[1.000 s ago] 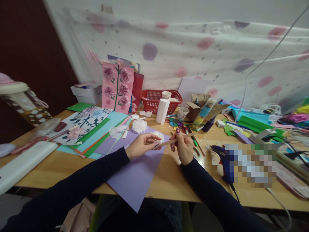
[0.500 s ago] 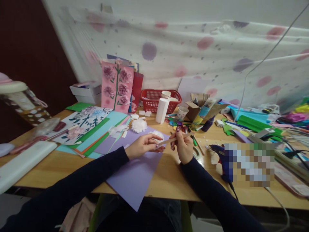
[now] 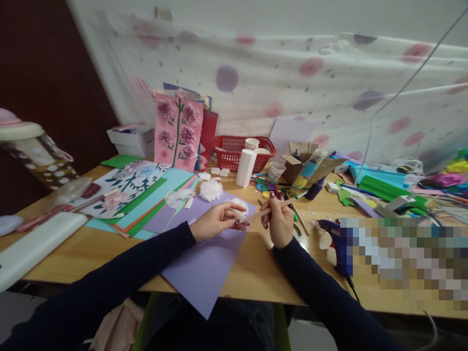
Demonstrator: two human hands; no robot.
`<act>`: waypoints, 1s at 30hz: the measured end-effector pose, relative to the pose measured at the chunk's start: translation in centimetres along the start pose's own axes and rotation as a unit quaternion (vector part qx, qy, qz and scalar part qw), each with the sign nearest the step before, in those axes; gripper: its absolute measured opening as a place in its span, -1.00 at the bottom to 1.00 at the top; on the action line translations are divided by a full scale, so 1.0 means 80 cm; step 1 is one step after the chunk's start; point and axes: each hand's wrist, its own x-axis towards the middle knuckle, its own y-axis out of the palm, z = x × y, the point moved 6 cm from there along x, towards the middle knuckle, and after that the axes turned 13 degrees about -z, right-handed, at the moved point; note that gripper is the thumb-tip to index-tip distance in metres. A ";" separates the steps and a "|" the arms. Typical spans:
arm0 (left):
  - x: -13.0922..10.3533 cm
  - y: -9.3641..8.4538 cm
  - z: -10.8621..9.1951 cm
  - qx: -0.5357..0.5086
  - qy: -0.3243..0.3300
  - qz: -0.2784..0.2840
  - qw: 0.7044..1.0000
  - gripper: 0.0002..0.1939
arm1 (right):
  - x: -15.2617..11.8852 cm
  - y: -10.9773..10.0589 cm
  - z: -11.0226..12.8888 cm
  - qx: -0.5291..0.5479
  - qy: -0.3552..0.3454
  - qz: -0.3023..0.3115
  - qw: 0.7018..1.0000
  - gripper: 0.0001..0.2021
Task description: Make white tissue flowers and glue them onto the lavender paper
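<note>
My right hand (image 3: 281, 225) is closed around a flat, pale wooden craft stick (image 3: 260, 213), which slants down to the left. My left hand (image 3: 218, 222) hovers by the stick's lower end, its fingers bent and apart; I see nothing held in it. Just behind my left fingertips lies a white paper flower (image 3: 239, 204), partly hidden by them. A second fluffy white flower (image 3: 211, 190) rests farther back on the purple paper sheet (image 3: 206, 265), whose corner overhangs the table's front edge.
A white cylinder (image 3: 245, 168) stands before a red basket (image 3: 228, 158). At right are a blue glue gun (image 3: 334, 234), a purple bottle (image 3: 315, 189) and green paper (image 3: 387, 190). Coloured sheets (image 3: 146, 204) and a long white case (image 3: 44, 243) lie left. A pink flower picture (image 3: 178, 131) leans behind.
The craft stick has moved slightly right with my right hand, and its left end has come out from between my left fingers. My left hand stays nearly in place.
</note>
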 end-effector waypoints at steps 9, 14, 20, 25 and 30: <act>-0.001 0.000 -0.005 0.033 0.014 -0.026 0.999 -0.54 | -0.008 0.009 0.003 -0.033 0.008 0.044 0.998 -0.47; 0.001 -0.006 -0.007 0.071 0.027 -0.041 0.996 -0.52 | -0.001 -0.001 0.001 -0.012 0.009 -0.015 1.000 -0.48; 0.000 -0.005 -0.006 0.072 0.021 -0.037 0.996 -0.50 | 0.006 -0.010 -0.005 0.013 0.034 -0.072 0.997 -0.48; -0.002 -0.003 -0.001 0.082 0.011 -0.031 0.996 -0.48 | -0.004 0.003 -0.002 -0.024 0.032 -0.013 0.999 -0.45; -0.004 0.001 -0.001 0.093 0.024 0.000 0.995 -0.54 | -0.007 0.006 -0.002 -0.024 0.039 0.006 0.999 -0.44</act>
